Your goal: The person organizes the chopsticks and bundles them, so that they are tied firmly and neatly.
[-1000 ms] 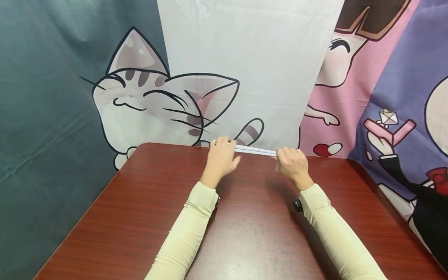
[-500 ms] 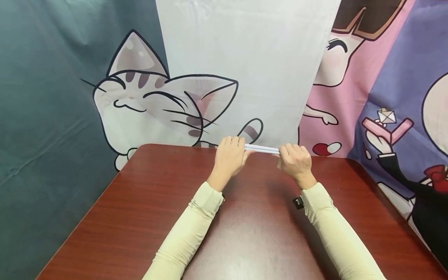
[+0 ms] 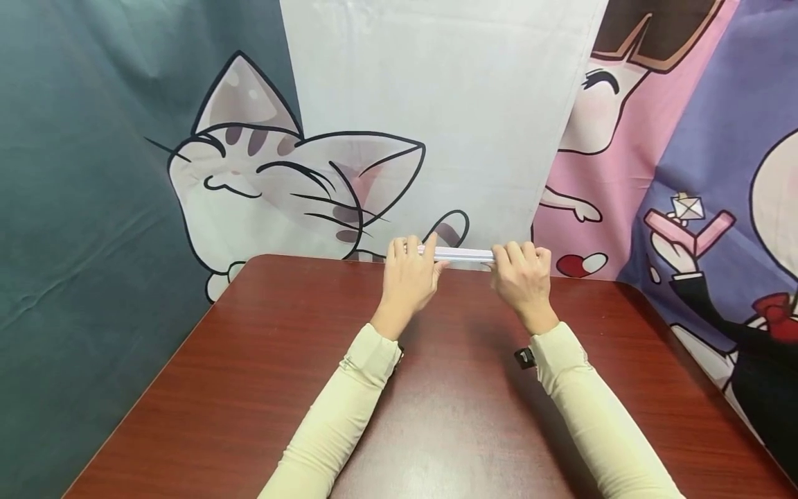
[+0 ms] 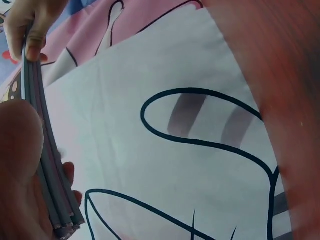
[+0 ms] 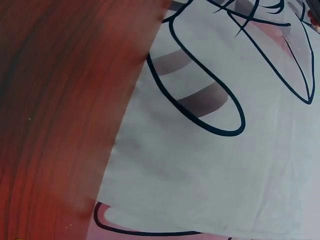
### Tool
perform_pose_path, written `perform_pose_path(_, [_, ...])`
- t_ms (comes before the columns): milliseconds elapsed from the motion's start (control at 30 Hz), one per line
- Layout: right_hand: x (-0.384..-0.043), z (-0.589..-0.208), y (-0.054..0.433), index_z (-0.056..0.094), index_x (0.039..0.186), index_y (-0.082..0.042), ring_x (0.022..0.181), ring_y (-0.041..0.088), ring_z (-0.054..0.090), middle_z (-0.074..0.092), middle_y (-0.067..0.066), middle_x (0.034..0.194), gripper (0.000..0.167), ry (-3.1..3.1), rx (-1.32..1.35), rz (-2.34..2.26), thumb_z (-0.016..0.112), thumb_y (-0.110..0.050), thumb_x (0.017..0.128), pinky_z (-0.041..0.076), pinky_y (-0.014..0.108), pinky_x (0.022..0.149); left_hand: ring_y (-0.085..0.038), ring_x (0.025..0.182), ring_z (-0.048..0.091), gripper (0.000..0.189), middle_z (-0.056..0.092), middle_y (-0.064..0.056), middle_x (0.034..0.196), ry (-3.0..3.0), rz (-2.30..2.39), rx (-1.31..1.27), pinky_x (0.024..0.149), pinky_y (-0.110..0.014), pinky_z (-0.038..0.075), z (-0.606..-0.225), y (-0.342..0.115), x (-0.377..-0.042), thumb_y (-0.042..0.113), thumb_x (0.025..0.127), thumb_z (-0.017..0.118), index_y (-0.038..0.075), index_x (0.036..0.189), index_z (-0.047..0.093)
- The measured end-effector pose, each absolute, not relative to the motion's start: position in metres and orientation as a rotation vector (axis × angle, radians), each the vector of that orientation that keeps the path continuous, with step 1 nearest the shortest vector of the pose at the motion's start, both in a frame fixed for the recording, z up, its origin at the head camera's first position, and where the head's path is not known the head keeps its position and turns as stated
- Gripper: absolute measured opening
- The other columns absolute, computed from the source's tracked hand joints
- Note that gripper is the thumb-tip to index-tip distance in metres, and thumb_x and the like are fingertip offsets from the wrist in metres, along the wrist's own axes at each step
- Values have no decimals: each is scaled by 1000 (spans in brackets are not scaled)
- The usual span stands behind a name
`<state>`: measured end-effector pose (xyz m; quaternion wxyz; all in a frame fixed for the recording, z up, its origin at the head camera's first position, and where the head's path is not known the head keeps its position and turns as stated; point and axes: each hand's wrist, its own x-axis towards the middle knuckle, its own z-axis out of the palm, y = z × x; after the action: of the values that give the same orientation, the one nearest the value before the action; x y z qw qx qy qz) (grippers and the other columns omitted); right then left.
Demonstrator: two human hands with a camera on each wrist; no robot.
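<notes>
A bundle of long, thin, straight sticks [image 3: 464, 254], pale with pinkish and bluish lines, spans between my two hands above the table's far edge. My left hand [image 3: 406, 277] grips its left end, with the index finger lifted somewhat. My right hand [image 3: 524, 277] grips the other end from above. Seen by the left wrist camera, the sticks [image 4: 49, 145] lie side by side, their uneven ends poking out past the left fingers. The right thumb and fingers [image 4: 34, 45] pinch the far end there. What exactly the sticks are, I cannot tell.
The brown wooden table [image 3: 436, 416] stretches beneath both forearms. Behind it hangs a cloth backdrop [image 3: 449, 125] printed with a cartoon cat and figures. A small black device [image 3: 525, 358] sits at the right wrist.
My left hand has slid right along the bundle, closer to the right hand. The bundle is now slightly higher, and the left index finger has lifted.
</notes>
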<state>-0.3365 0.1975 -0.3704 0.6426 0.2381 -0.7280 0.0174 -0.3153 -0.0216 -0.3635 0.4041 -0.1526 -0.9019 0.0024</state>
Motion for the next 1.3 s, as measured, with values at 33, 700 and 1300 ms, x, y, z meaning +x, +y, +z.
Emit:
perform_pose_path(33, [-336,-370,197,60,86,-3,65,37,47,51,12,72,30,-1660,540,40,51,-31,95,35,54,63,-31,97,51,47,57,-10,104,-2279,2,-381,92,-41,39,-362,-21,-314,53,97,48,15,122,60])
perform_pose_path(700, [-314,-360,200,58,86,-1,70,39,51,54,15,75,25,-1794,582,6,58,-26,87,40,54,69,-24,69,56,27,61,-1,74,-2017,5,-435,63,-35,45,-362,-23,-313,32,67,74,14,83,61])
perform_pose_path(1300, [-319,-360,197,60,86,-6,54,35,43,47,11,66,49,-1620,640,5,49,-52,98,30,44,47,-27,82,55,25,61,-4,84,-2094,-27,-396,80,-40,43,-360,-22,-313,31,71,70,13,87,62])
